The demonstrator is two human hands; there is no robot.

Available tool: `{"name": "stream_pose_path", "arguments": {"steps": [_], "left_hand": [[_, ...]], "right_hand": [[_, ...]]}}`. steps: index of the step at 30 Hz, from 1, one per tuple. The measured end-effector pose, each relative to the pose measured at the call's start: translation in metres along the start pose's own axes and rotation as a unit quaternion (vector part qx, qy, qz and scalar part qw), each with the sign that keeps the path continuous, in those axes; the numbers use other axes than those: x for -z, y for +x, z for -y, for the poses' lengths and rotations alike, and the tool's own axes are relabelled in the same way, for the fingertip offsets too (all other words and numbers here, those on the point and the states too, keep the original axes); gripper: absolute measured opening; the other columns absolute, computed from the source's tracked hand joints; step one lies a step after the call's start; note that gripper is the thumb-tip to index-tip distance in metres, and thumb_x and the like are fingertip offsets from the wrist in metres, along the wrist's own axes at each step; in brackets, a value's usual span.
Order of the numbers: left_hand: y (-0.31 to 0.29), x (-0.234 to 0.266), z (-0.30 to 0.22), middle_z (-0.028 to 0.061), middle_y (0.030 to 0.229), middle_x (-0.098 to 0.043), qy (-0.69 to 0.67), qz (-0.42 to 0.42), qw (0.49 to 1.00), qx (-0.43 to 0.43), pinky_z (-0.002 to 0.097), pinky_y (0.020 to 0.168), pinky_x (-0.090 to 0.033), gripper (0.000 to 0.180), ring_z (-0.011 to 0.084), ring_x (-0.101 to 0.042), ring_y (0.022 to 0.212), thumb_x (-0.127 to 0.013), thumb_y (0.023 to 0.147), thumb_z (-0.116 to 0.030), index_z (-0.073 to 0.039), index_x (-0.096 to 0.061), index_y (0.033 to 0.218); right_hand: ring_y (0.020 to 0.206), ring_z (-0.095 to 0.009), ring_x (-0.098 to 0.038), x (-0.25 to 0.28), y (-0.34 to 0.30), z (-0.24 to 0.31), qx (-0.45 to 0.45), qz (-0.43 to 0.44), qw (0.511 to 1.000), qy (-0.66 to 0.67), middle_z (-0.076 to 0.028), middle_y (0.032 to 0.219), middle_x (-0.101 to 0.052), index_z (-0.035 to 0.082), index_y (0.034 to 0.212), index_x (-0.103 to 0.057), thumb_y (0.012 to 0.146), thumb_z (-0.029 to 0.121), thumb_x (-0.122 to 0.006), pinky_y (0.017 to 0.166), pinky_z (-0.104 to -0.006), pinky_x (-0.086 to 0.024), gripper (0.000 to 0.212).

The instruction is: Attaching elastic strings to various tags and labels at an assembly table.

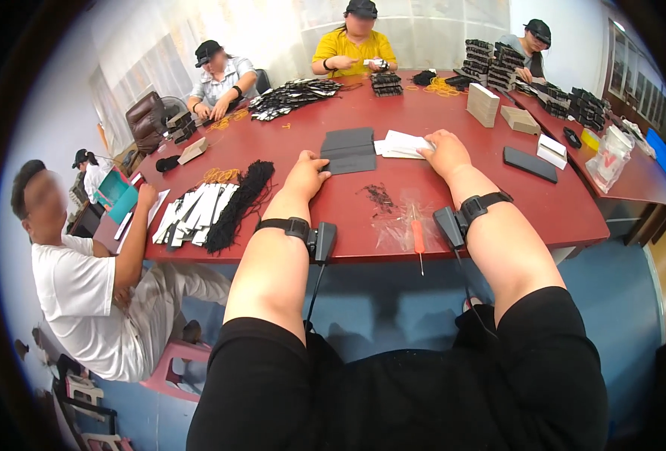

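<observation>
My left hand (307, 171) is at the left edge of a dark grey folded card (348, 143) lying on the red table, its thumb and fingers closed on that edge. White cards (404, 143) lie right of the grey card, partly overlapping one another. Curled fingers of my right hand (447, 152) grip their right end, with the fingertips partly hidden. Between my forearms are a scatter of small black bits (379, 197), a clear plastic bag (397, 231) and an orange-handled screwdriver (418, 234) whose shaft pokes past the table edge.
White strips (190, 214) and black cords (243, 203) lie left of my left arm. On the right are a black phone (530, 164), a small white box (551, 150) and grey card stacks (482, 105). Several people sit around the red table (303, 225).
</observation>
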State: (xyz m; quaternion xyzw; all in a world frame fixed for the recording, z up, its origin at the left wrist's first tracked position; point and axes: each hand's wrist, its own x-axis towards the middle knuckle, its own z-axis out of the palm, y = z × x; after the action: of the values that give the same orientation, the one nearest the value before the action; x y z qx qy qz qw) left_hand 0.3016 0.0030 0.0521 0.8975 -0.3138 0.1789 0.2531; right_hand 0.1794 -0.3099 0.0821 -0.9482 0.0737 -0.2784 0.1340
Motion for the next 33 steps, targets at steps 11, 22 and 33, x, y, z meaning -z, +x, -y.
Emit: {"name": "stream_pose_path", "arguments": {"steps": [11,22,33], "left_hand": [[-0.029,0.025,-0.015,0.0161,0.107,-0.057,0.108,0.021,0.993,-0.032,0.0389,0.088,-0.044,0.032,0.0325,-0.054,0.104,-0.067,0.078,-0.023,-0.004,-0.064,0.104],[-0.084,0.066,-0.071,0.0036,0.089,-0.060,-0.466,-0.198,0.860,0.069,0.0231,0.068,-0.046,0.023,0.0099,-0.056,0.072,-0.063,0.082,-0.005,-0.001,-0.059,0.105],[-0.189,0.016,-0.215,0.0064,0.086,-0.064,-0.317,0.037,0.944,-0.088,0.0249,0.071,-0.050,0.022,0.0122,-0.062,0.078,-0.067,0.079,-0.002,-0.002,-0.059,0.100]], "right_hand": [[0.090,-0.025,-0.059,0.090,-0.101,0.055,0.052,-0.114,0.963,0.240,-0.011,0.097,-0.061,0.003,0.103,-0.064,0.080,0.030,-0.066,0.081,-0.0325,-0.046,0.035],[0.073,-0.014,-0.060,0.076,-0.254,0.006,-0.104,0.000,0.689,0.717,-0.007,0.090,-0.061,0.005,0.098,-0.053,0.085,0.005,-0.061,0.070,-0.0265,-0.048,0.015],[0.074,-0.011,-0.060,0.068,-0.299,-0.021,-0.038,0.059,0.722,0.688,-0.004,0.082,-0.062,0.005,0.084,-0.051,0.079,0.003,-0.066,0.068,-0.0245,-0.047,0.016]]}}
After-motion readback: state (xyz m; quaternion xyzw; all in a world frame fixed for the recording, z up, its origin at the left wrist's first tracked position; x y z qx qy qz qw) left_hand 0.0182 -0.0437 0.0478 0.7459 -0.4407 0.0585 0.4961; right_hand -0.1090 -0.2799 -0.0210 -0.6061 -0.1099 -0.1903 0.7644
